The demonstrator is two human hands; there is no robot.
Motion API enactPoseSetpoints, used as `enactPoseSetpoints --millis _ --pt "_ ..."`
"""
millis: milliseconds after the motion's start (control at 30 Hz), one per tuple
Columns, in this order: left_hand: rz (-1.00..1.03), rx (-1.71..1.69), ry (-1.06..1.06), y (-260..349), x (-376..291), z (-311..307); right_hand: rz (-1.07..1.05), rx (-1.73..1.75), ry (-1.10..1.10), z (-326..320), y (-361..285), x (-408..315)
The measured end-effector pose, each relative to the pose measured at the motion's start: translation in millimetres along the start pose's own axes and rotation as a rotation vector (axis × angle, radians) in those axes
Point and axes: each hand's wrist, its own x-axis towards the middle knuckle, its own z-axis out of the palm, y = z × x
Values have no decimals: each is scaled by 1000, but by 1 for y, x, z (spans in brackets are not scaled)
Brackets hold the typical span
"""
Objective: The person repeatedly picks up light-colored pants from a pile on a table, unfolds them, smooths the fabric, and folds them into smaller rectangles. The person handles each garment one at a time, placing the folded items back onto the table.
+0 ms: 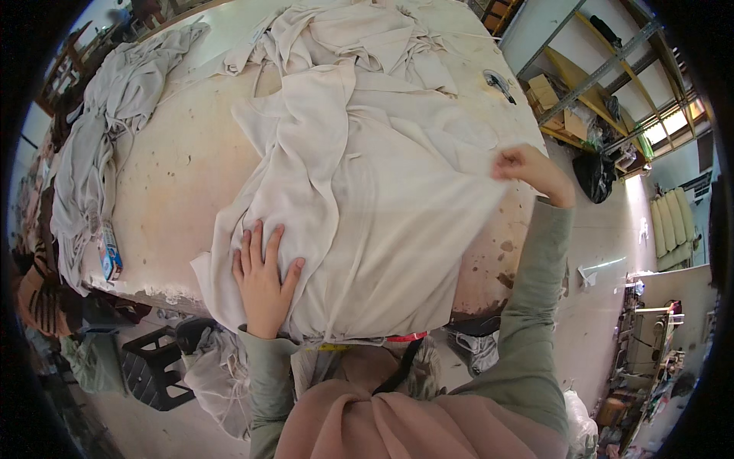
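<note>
A large off-white fabric garment point(395, 212) lies spread in folds on the table point(166, 189) and hangs over its near edge. Flat on the garment's left part rests my left hand point(265, 287), its fingers apart. My right hand point(519, 166), slightly blurred, pinches the garment's right side and pulls the cloth taut towards the right. More off-white fabric point(367, 40) is bunched at the far side, touching the garment. Part of the garment near my body hangs below the table edge, where a red strip point(407, 337) shows.
Grey fabric point(126, 86) lies heaped along the table's left side, with a small printed box point(110, 252) near it. A dark-handled metal tool point(500, 86) sits at the far right. A black plastic stool point(155, 367) stands below left; metal shelving point(590, 74) stands at right.
</note>
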Motion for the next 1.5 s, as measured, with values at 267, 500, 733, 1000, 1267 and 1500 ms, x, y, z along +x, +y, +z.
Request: enactPoseSetpoints --millis 267,500,733,1000,1267,1500 --pt "-30 -31 -21 8 3 -3 -232 173 235 43 -24 29" --pt "8 -221 1 45 -32 -20 -332 -95 342 79 -63 78" --pt "-9 -340 -73 72 -44 -6 -373 561 368 45 -74 89" --pt "20 -368 -97 66 -37 -5 -260 965 529 18 -121 19" --pt "57 -350 -77 69 -36 -6 -389 813 560 12 -134 -7" --pt "3 -415 -59 70 -40 -8 -111 492 536 -30 -97 89"
